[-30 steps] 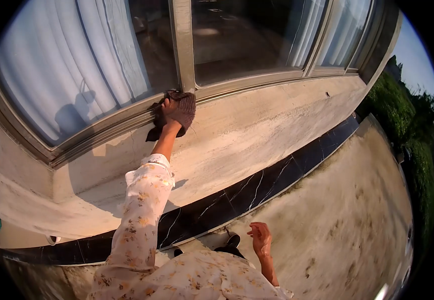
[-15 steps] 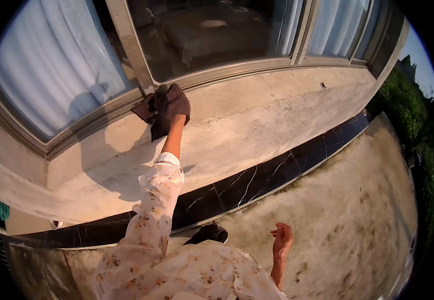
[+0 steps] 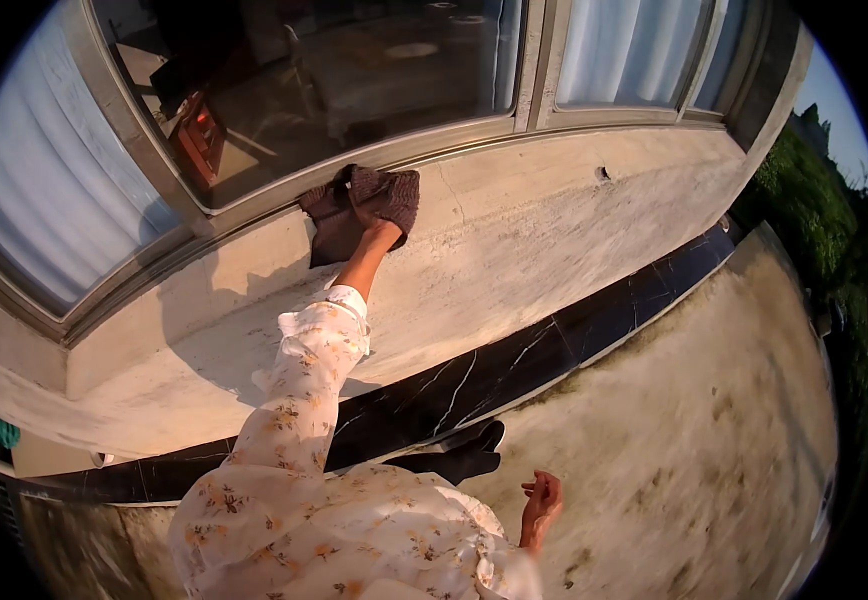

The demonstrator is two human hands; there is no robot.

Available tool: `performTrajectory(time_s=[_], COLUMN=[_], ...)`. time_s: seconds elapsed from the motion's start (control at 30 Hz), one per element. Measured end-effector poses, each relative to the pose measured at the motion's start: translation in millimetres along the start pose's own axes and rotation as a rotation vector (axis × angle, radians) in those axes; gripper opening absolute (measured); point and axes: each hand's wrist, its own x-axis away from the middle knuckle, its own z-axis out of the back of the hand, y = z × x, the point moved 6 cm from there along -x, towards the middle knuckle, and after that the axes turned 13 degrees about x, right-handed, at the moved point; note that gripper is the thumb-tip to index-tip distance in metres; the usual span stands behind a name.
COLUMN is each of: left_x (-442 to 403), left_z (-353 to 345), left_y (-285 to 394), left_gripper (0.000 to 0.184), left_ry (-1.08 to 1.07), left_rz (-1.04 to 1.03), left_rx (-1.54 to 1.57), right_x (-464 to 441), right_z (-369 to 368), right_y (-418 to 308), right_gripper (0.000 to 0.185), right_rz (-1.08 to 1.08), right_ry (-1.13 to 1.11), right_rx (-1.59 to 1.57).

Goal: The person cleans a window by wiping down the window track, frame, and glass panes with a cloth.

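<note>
My left hand reaches forward to the window track, with only its back edge and wrist bare. A dark brown, ribbed cloth is wrapped over its fingers, and a loose flap hangs onto the sill. The covered fingers press at the lower window frame; their exact grip is hidden. At the lower right, my right hand hangs beside my body, away from the wall. Its fingers are loosely bent and slightly apart, with nothing in them.
Below the window runs a pale concrete sill with a small hole. Black veined tiles line the wall's foot. My dark shoe stands on the stained concrete floor. Pale blue curtains hang behind the glass; greenery is at right.
My left hand and the cloth have shifted right along the window track, past the upright frame bar. The view has moved right too. My right hand still hangs at my side.
</note>
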Motion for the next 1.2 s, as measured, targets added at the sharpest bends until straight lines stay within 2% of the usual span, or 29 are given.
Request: performTrajectory(time_s=[0.1,0.2,0.3,0.33,0.37,0.4,0.43,0.47,0.57,0.67,0.73,0.77,0.8,0.87,0.9,1.0,1.03,1.13,1.17,1.2], left_x=[-16,-32,-51,-55,-50,-43,-43,-40,-58,-66,-73,-79,-90,-117,-115,-137,-141,-165,-165,-162], left_z=[-20,-37,-44,-43,-42,-20,-9,7,-25,-82,-107,-110,-127,-180,-168,-203,-196,-243,-235,-226], left_y=[57,103,117,108,81,76,60,63,52,74,91,110,117,136,173,231,262,281,291,300], left_gripper=[0.052,0.052,0.052,0.052,0.054,0.054,0.055,0.055,0.055,0.072,0.084,0.094,0.094,0.097,0.098,0.092,0.095,0.098,0.111,0.114], left_ry=[-0.010,-0.072,-0.143,-0.131,0.108,0.018,0.074,-0.061,-0.174,-0.429,-0.562,-0.691,-0.700,-0.447,-0.563,-0.509,-0.520,-0.487,-0.592,-0.588], left_rz=[-0.028,-0.061,-0.029,0.018,0.087,0.230,0.249,0.314,0.241,-0.149,-0.539,-0.594,-0.584,-0.470,-0.621,-0.554,-0.606,-0.498,-0.491,-0.496], left_rx=[0.020,0.047,0.100,0.112,0.233,-0.066,-0.190,-0.305,-0.397,-1.920,-2.910,-3.139,-3.138,-2.994,-3.087,-2.982,-2.968,-2.833,-2.888,-2.924], right_x=[-62,-126,-178,-191,-201,-209,-217,-225,-251,-290,-321,-336,-351,-389,-405,-450,-465,-498,-509,-519], right_z=[16,47,82,95,102,111,120,124,118,106,104,108,114,131,144,193,215,272,292,306], right_y=[5,8,32,39,47,55,62,67,84,79,61,53,57,63,71,100,110,142,151,161], right_gripper=[0.016,0.017,0.018,0.018,0.018,0.019,0.019,0.019,0.020,0.019,0.017,0.016,0.016,0.015,0.015,0.015,0.015,0.016,0.016,0.016], right_rz=[-0.070,0.010,-0.007,-0.017,-0.023,-0.079,-0.132,-0.135,-0.162,-0.132,-0.021,0.007,0.015,0.061,0.071,0.041,0.038,-0.005,-0.024,-0.030], right_ry=[-0.013,0.017,0.066,0.126,0.117,0.141,0.170,0.172,0.104,-0.045,-0.098,-0.093,-0.096,-0.108,-0.111,-0.106,-0.044,0.075,0.124,0.130], right_rx=[0.034,0.090,0.110,0.115,0.114,0.120,0.128,0.130,0.071,0.085,0.111,0.101,0.099,0.106,0.108,0.120,0.148,0.187,0.204,0.208])
